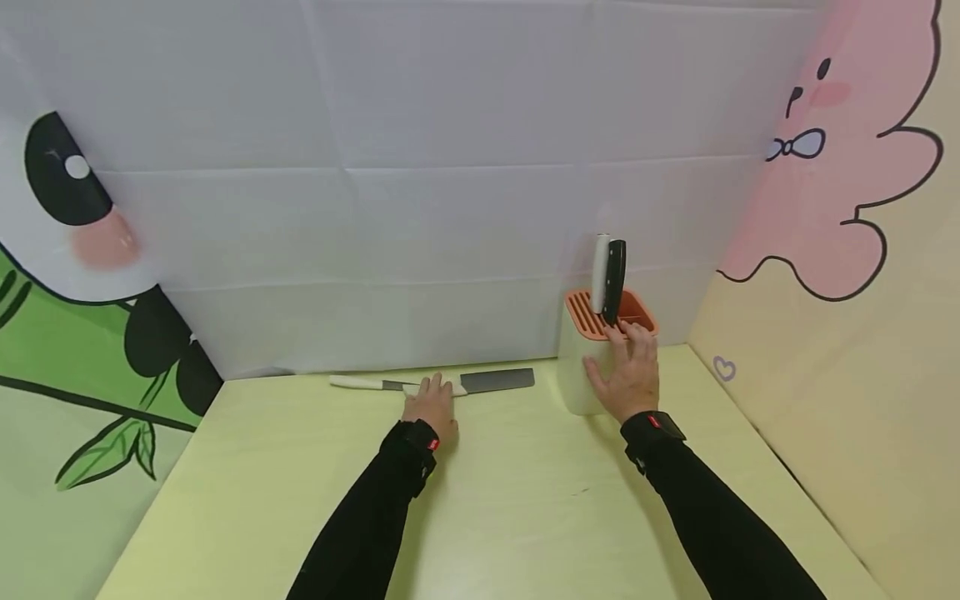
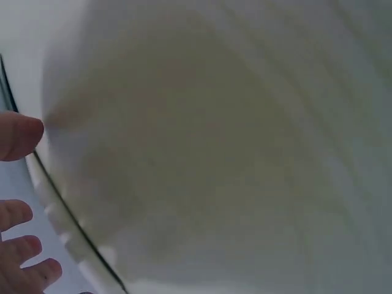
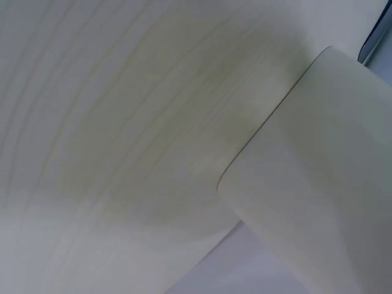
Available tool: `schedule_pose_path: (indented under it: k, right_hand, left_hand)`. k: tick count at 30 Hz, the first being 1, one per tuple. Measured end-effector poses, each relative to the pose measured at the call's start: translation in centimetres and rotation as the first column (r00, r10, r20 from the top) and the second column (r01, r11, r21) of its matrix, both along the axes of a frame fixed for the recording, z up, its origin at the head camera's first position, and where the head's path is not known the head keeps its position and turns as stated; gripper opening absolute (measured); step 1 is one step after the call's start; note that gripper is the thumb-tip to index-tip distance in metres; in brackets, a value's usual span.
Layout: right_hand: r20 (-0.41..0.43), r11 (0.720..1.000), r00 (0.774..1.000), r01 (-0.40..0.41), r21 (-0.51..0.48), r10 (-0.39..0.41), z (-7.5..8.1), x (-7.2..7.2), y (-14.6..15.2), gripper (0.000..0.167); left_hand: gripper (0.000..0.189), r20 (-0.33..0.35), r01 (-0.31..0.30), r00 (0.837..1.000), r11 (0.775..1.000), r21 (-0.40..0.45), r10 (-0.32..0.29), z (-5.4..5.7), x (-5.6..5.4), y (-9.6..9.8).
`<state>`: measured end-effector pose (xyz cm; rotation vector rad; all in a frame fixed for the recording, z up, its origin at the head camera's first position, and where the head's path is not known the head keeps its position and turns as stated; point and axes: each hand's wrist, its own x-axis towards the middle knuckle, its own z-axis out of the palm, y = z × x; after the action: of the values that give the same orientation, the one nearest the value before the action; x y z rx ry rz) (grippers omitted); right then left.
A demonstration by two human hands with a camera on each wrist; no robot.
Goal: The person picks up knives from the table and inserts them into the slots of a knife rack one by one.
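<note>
You rest your spread right hand against the block, apparently steadying it, while your left hand lies over the knives, grip not determinable.

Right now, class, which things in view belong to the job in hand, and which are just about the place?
Likely the job:
- left hand, at the flat knives
- right hand, touching the block
- white handle and black handle, upright in it

Just about:
- table, a support
- pink cartoon
- heart
- white sheet
</note>
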<state>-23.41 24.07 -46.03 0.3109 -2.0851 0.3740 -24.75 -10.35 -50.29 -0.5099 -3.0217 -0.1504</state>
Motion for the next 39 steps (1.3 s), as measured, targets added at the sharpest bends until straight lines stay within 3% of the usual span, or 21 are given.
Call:
schedule_pose_path:
  k: [7,14,20,26,39]
  right_hand:
    - [-0.011,1.0,1.0,0.016,0.02,-0.016,-0.1,-0.2,0.0,0.057]
    - [-0.043,0.999,0.999,0.022,0.037,-0.02,-0.1,-0.7,0.1,0.057]
    - [-0.043,0.999,0.999,0.019,0.04,-0.018,0.1,-0.8,-0.1,0.058]
    - [-0.038,0.999,0.999,0.017,0.035,-0.015,0.3,-0.7,-0.1,0.058]
    - [-0.051,1.0,0.999,0.0,0.023,0.001,0.1,-0.8,-0.1,0.058]
  left_hand:
    - [0.061,0.027,-0.05,0.998,0.999,0.02,0.05,-1.1,0.1,0.1]
    - [0.062,0.04,-0.024,0.999,0.999,0.044,0.022,-1.3,0.4,0.1]
    - [0.065,0.062,-0.018,0.998,1.0,0.01,0.017,-1.7,0.8,-0.1]
    - [0.064,0.066,-0.001,0.998,1.0,0.005,0.001,-1.2,2.0,0.1]
    - [0.061,-0.042,0.051,0.998,0.998,-0.043,-0.053,-1.4,5.0,-0.7]
